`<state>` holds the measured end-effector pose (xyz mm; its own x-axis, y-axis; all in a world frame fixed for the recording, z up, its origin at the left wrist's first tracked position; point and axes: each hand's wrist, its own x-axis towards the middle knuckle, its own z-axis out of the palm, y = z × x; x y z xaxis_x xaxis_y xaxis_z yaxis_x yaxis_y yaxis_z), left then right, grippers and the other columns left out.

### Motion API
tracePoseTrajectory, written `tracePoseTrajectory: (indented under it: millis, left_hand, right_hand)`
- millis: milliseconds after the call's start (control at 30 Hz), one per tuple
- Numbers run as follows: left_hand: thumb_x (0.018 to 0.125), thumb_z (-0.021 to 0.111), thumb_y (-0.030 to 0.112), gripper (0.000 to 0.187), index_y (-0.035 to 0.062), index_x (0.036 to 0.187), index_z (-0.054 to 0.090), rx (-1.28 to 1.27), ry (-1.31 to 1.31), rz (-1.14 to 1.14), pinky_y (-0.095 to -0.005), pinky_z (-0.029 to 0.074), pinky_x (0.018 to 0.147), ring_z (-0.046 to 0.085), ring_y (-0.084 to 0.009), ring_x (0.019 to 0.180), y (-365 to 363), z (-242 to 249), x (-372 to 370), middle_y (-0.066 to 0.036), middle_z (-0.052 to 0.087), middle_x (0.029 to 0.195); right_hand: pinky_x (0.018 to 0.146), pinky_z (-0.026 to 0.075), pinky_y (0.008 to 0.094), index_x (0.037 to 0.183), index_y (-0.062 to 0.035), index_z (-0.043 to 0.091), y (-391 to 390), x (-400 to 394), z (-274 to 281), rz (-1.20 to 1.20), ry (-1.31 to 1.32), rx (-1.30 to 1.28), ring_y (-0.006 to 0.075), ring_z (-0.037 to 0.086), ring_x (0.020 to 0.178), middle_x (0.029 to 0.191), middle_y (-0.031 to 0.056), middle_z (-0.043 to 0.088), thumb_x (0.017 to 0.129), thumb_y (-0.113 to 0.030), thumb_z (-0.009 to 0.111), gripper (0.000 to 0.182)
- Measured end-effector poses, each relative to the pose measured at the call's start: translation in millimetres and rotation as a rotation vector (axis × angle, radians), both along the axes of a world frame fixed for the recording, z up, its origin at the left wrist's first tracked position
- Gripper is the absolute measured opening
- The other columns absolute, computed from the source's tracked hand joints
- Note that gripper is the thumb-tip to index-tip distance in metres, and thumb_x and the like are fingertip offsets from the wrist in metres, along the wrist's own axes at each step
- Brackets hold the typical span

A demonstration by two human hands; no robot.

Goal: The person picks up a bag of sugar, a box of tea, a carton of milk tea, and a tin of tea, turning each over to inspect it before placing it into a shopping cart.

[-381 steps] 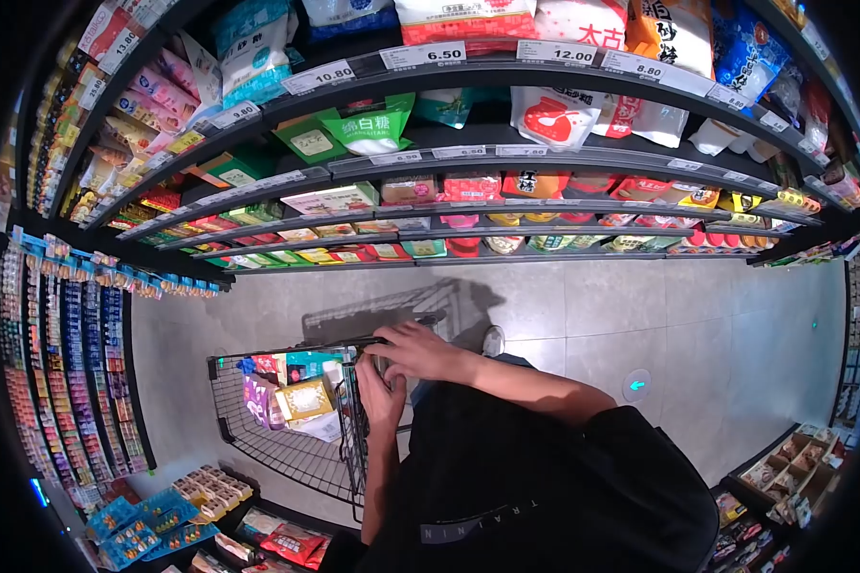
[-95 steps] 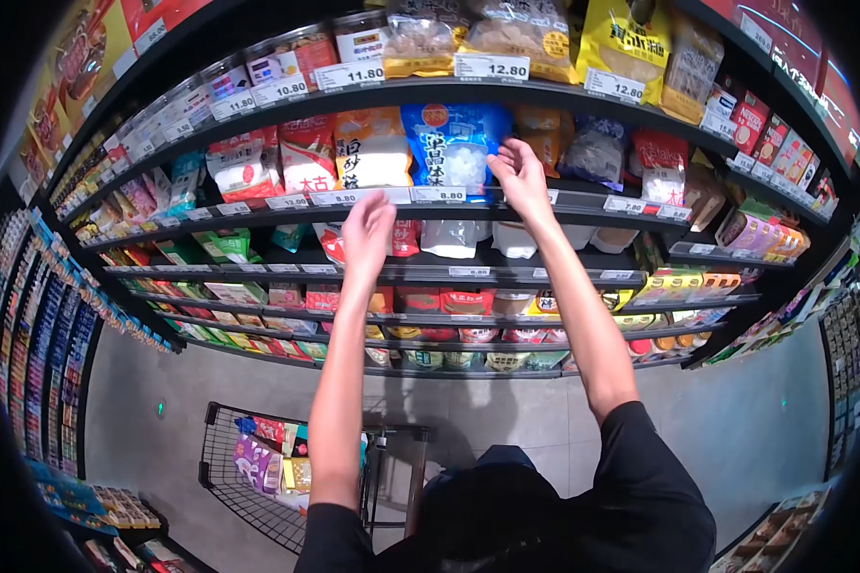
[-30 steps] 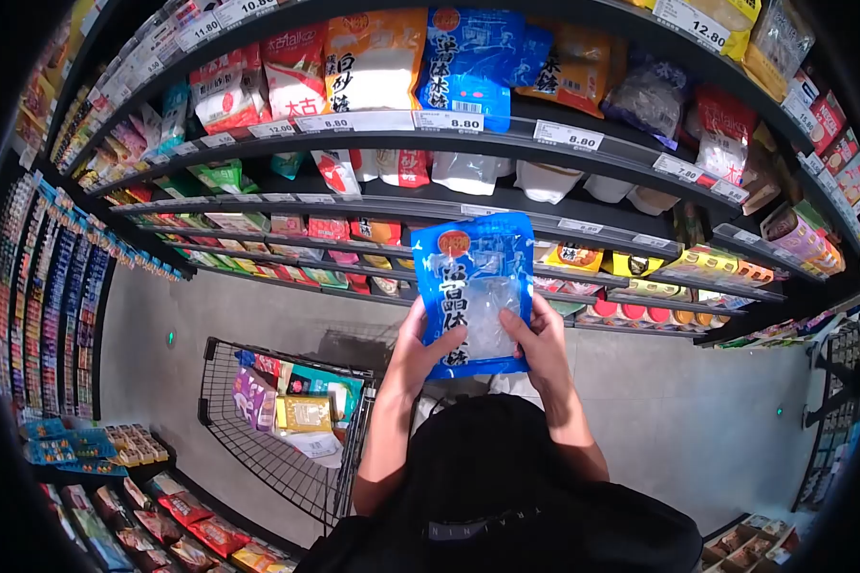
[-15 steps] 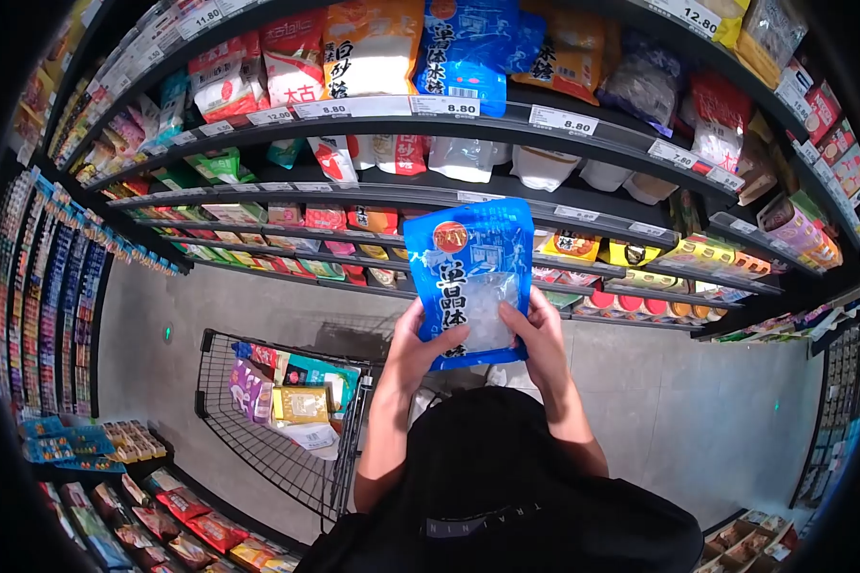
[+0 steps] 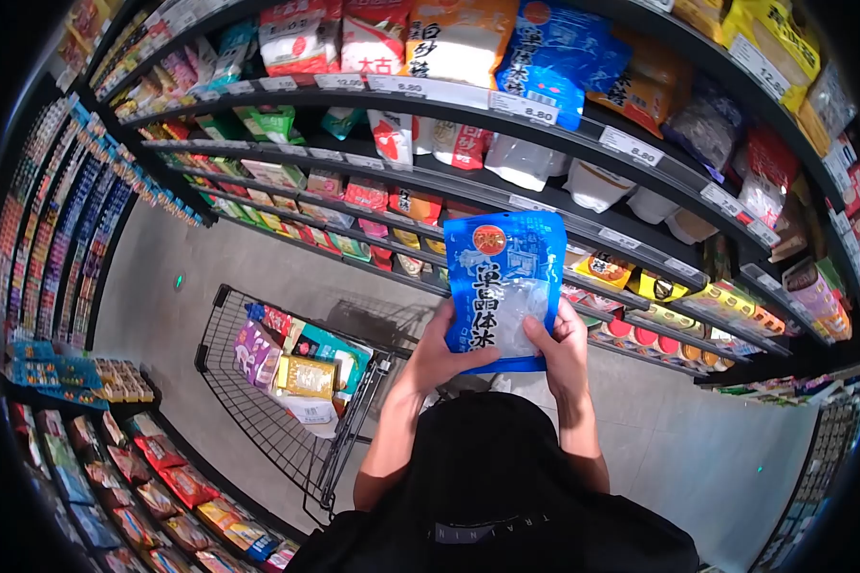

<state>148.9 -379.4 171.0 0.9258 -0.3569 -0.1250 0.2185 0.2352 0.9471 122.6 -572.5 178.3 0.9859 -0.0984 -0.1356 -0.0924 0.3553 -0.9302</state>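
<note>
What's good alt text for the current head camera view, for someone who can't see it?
A person's left hand and right hand hold a blue bag with a clear window, in a shop aisle. A wire cart holding several packages stands to the left; ahead, shelves of bagged goods carry price tags.

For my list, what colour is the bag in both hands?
The bag is mostly blue, best seen in the head view.

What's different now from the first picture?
The left hand and right hand left the cart and took hold of a blue bag, which came down off the shelf. The purple bag and gold box stayed in the cart.
</note>
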Motion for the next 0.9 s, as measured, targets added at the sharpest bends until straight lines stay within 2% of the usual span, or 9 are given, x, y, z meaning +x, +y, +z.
tracePoseTrajectory:
  millis: [233, 300, 367, 467, 600, 733, 767, 833, 900]
  left_hand:
    - [0.072, 0.085, 0.010, 0.077, 0.0004, 0.136, 0.043, -0.056, 0.033, 0.040, -0.0310, 0.048, 0.095, 0.058, -0.0148, 0.109, 20.5, -7.4, -6.7, -0.007, 0.059, 0.122]
    - [0.075, 0.084, 0.014, 0.079, 0.0007, 0.139, 0.040, -0.106, 0.000, 0.043, -0.0321, 0.046, 0.097, 0.056, -0.0156, 0.113, 31.6, -15.0, -9.3, -0.008, 0.057, 0.125]
    - [0.079, 0.082, 0.018, 0.080, 0.0020, 0.143, 0.037, -0.066, -0.031, 0.093, -0.0324, 0.044, 0.099, 0.053, -0.0154, 0.117, 43.0, -3.2, -14.3, -0.008, 0.055, 0.129]
    - [0.085, 0.077, 0.018, 0.063, 0.0025, 0.137, 0.045, -0.178, 0.044, 0.218, -0.0301, 0.048, 0.093, 0.056, -0.0120, 0.109, 61.3, 17.3, -26.0, -0.005, 0.060, 0.122]
    - [0.088, 0.075, 0.021, 0.054, 0.0006, 0.130, 0.050, -0.077, -0.132, 0.412, -0.0295, 0.048, 0.091, 0.055, -0.0107, 0.105, 93.3, -29.2, -35.6, -0.005, 0.062, 0.116]
    - [0.088, 0.073, 0.018, 0.047, 0.0006, 0.128, 0.053, 0.069, -0.074, 0.622, -0.0307, 0.049, 0.090, 0.057, -0.0114, 0.101, 131.5, -57.6, -65.6, -0.004, 0.063, 0.113]
    - [0.088, 0.073, 0.018, 0.047, 0.0006, 0.128, 0.053, 0.060, -0.067, 0.646, -0.0307, 0.049, 0.090, 0.057, -0.0114, 0.101, 142.0, -62.6, -74.6, -0.004, 0.063, 0.113]
    - [0.086, 0.075, 0.015, 0.046, 0.0011, 0.125, 0.055, 0.058, 0.105, 0.763, -0.0313, 0.049, 0.088, 0.059, -0.0116, 0.098, 169.2, -67.8, -95.8, -0.004, 0.065, 0.110]
    - [0.082, 0.077, 0.011, 0.045, 0.0017, 0.122, 0.057, 0.018, 0.269, 0.910, -0.0318, 0.050, 0.088, 0.062, -0.0133, 0.095, 209.6, -62.7, -116.9, -0.005, 0.067, 0.107]
  right_hand:
    - [0.070, 0.048, 0.0188, 0.118, -0.0021, 0.058, 22.7, 6.0, 7.8, 0.062, 0.001, 0.012, 0.0055, 0.063, 0.085, 0.102, 0.0039, 0.070, 0.088, -0.006, 0.071, 0.034]
    - [0.077, 0.049, 0.0222, 0.121, -0.0012, 0.057, 26.8, 11.5, -12.1, 0.078, -0.005, -0.060, 0.0092, 0.064, 0.090, 0.106, 0.0039, 0.069, 0.089, -0.003, 0.067, 0.033]
    - [0.079, 0.048, 0.0227, 0.122, -0.0010, 0.056, 45.8, 15.3, -0.6, 0.115, -0.019, -0.048, 0.0101, 0.064, 0.092, 0.107, 0.0044, 0.068, 0.090, -0.002, 0.065, 0.033]
    - [0.083, 0.048, 0.0239, 0.123, -0.0002, 0.055, 65.6, 19.9, -8.9, 0.209, 0.017, -0.102, 0.0109, 0.063, 0.095, 0.108, 0.0052, 0.068, 0.091, -0.003, 0.065, 0.033]
    - [0.084, 0.048, 0.0252, 0.123, 0.0006, 0.056, 100.9, 26.5, -21.6, 0.413, 0.000, -0.340, 0.0111, 0.060, 0.098, 0.109, 0.0061, 0.066, 0.090, -0.004, 0.068, 0.035]
    - [0.086, 0.047, 0.0259, 0.125, -0.0013, 0.055, 150.0, 28.1, -35.8, 0.571, -0.031, -0.324, 0.0122, 0.060, 0.100, 0.113, 0.0072, 0.064, 0.092, -0.006, 0.066, 0.035]
    - [0.089, 0.047, 0.0281, 0.125, -0.0006, 0.055, 158.6, 29.3, -44.6, 0.635, -0.006, -0.347, 0.0147, 0.060, 0.102, 0.114, 0.0089, 0.064, 0.092, -0.009, 0.065, 0.035]
    - [0.091, 0.046, 0.0302, 0.126, 0.0002, 0.054, 178.0, 29.8, -56.9, 0.710, 0.022, -0.378, 0.0172, 0.061, 0.104, 0.116, 0.0106, 0.063, 0.093, -0.011, 0.064, 0.036]
    - [0.096, 0.044, 0.0353, 0.127, 0.0016, 0.053, 199.4, 26.5, -66.5, 0.733, -0.390, -0.737, 0.0235, 0.059, 0.109, 0.120, 0.0147, 0.062, 0.094, -0.017, 0.063, 0.039]
